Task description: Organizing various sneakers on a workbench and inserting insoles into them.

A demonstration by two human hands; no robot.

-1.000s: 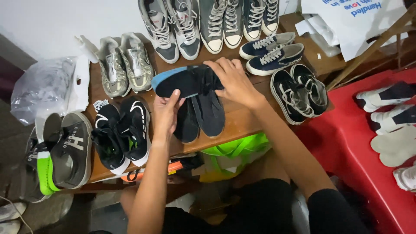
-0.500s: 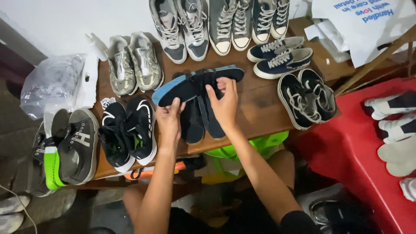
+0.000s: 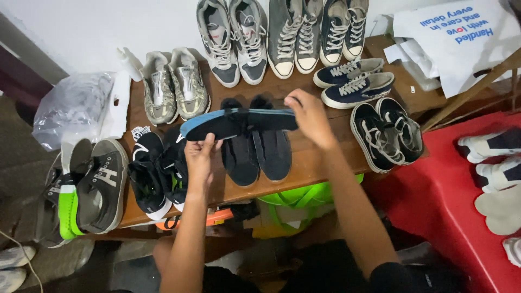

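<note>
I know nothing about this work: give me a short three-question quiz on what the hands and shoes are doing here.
1. True or false: both hands hold the blue-edged insoles above the dark shoes.
2. Which pair sits just beside the left hand? A) black sneakers B) silver sneakers C) navy sneakers
3. What colour is the surface beside the wooden table, on the right hand side?

Key: 1 true; 2 A; 3 red.

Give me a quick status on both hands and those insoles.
Left hand and right hand each grip an end of the stacked insoles, held flat. Dark shoe pair on the table right beneath. Nothing blocking.
</note>
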